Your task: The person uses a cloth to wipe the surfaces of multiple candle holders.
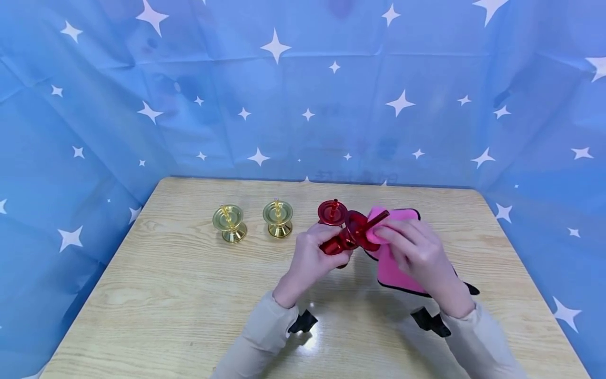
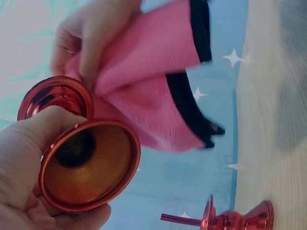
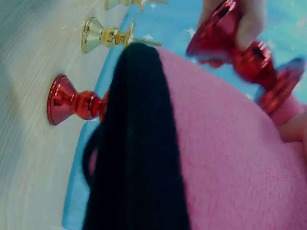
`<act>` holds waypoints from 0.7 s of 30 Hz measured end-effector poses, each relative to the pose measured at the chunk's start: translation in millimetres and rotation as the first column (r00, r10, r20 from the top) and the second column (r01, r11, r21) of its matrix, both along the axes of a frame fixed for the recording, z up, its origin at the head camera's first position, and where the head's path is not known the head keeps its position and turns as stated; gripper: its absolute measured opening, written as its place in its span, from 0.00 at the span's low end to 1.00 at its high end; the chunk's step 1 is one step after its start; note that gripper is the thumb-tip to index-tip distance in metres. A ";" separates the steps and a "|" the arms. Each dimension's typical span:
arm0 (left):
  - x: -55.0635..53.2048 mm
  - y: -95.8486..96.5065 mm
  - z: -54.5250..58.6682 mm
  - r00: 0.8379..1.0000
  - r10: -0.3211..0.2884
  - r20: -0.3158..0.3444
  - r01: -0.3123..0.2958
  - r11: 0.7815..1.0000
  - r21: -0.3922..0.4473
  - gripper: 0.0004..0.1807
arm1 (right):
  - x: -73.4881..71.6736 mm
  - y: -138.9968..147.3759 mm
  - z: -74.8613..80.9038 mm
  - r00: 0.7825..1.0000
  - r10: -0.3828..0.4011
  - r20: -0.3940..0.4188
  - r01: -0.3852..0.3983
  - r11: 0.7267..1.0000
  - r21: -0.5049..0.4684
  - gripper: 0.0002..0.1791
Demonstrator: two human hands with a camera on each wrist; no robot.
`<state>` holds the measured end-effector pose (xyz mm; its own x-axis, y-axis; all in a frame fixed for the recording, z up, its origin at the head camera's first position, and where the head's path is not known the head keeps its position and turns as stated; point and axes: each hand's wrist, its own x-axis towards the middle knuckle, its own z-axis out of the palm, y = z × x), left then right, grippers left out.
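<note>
My left hand (image 1: 318, 253) grips a shiny red candle holder (image 1: 356, 230) around its stem and base, tilted so its spike points up to the right. In the left wrist view the hollow underside of its base (image 2: 91, 165) faces the camera. With my right hand (image 1: 418, 252) I pinch a pink cloth (image 1: 400, 271) with black edging, pressed against the dish of that holder near the spike. The cloth's lower part hangs below the hand. Behind the left hand a second red candle holder (image 1: 332, 212) stands upright on the table, partly hidden in the head view.
Two gold candle holders (image 1: 229, 223) (image 1: 278, 218) stand upright to the left on the light wooden table (image 1: 156, 305). A blue backdrop (image 1: 303, 126) with white stars rises behind the table's far edge and at both sides. Black straps (image 1: 303, 321) sit at both wrists.
</note>
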<state>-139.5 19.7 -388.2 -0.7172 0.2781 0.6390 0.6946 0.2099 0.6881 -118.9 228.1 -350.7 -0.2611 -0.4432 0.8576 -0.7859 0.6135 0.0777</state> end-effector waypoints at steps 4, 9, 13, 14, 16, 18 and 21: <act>-0.7 0.7 -2.6 0.993 0.077 -0.088 -0.082 0.995 -0.064 0.16 | 14.0 -8.5 4.2 0.999 -0.018 0.030 0.017 1.000 0.025 0.16; 0.3 3.8 -6.3 0.962 0.167 -0.215 -0.198 0.971 -0.136 0.18 | 28.4 -31.7 10.1 0.998 -0.054 -0.012 0.051 0.986 -0.157 0.15; 0.5 5.1 -6.5 0.942 0.200 -0.270 -0.244 0.959 -0.144 0.19 | 33.0 -51.9 10.6 0.993 -0.115 -0.039 0.099 0.955 -0.281 0.13; 0.3 4.8 -6.4 0.940 0.203 -0.275 -0.248 0.959 -0.140 0.19 | 33.6 -55.0 9.7 0.992 -0.123 -0.031 0.109 0.952 -0.285 0.13; -0.6 3.5 -6.7 0.944 0.199 -0.262 -0.236 0.965 -0.117 0.19 | 33.2 -57.9 6.9 0.992 -0.123 -0.010 0.115 0.954 -0.276 0.14; -1.8 1.3 -7.8 0.956 0.186 -0.226 -0.209 0.974 -0.082 0.19 | 30.7 -56.3 3.1 0.994 -0.110 0.016 0.111 0.963 -0.248 0.14; -3.5 -2.7 -10.1 0.977 0.151 -0.149 -0.158 0.987 -0.032 0.17 | 22.2 -46.1 -3.5 0.998 -0.050 0.047 0.059 0.975 -0.216 0.14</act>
<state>-143.0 17.0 -398.2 -0.6539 0.2008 0.7295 0.7434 0.3500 0.5700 -96.7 182.0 -354.2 -0.3170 -0.2315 0.9197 -0.7504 0.6543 -0.0939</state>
